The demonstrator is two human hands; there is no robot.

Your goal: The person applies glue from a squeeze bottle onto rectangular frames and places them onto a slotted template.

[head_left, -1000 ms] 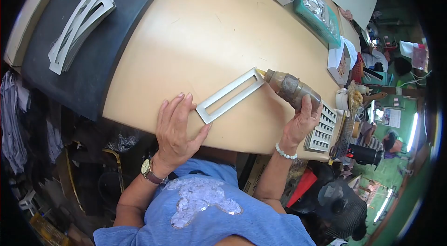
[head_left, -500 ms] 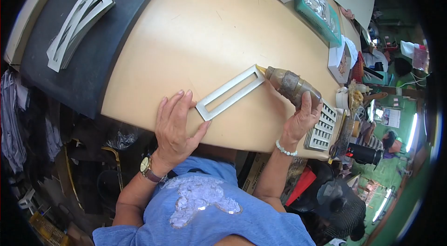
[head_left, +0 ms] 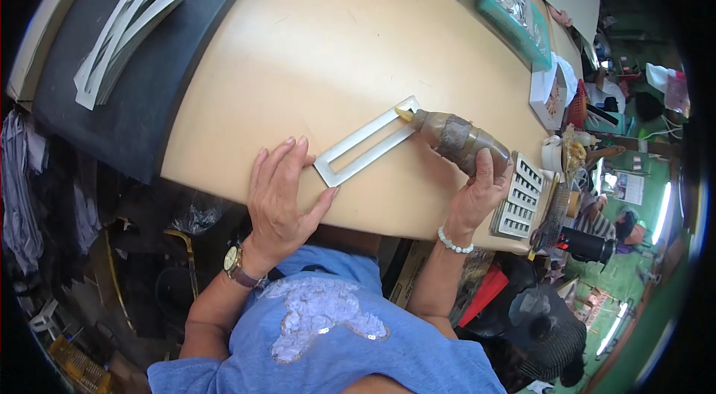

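Note:
A pale rectangular frame (head_left: 363, 151) with a long slot lies slanted on the table. My left hand (head_left: 280, 196) rests at its near-left end, fingers spread, with the thumb tip at one corner and the index finger close to the other. In my right hand (head_left: 477, 196) is a brown squeeze bottle (head_left: 455, 139), wrapped around its middle and tipped to the left. Its yellow nozzle (head_left: 404, 115) is over the far end of the frame, touching or just above it. Fingers under the bottle are mostly hidden.
A black board (head_left: 201, 6) at the left carries a stack of similar slotted frames (head_left: 123, 43). Slotted pale pieces (head_left: 518, 200) are piled right of my right hand. A green basket (head_left: 514, 17) and a white box (head_left: 548, 99) line the far right edge, near another person's hand (head_left: 561, 17).
The bottle and my right hand have shifted slightly left, bringing the nozzle from the frame's far corner over its end bar. My left hand stays nearly in place.

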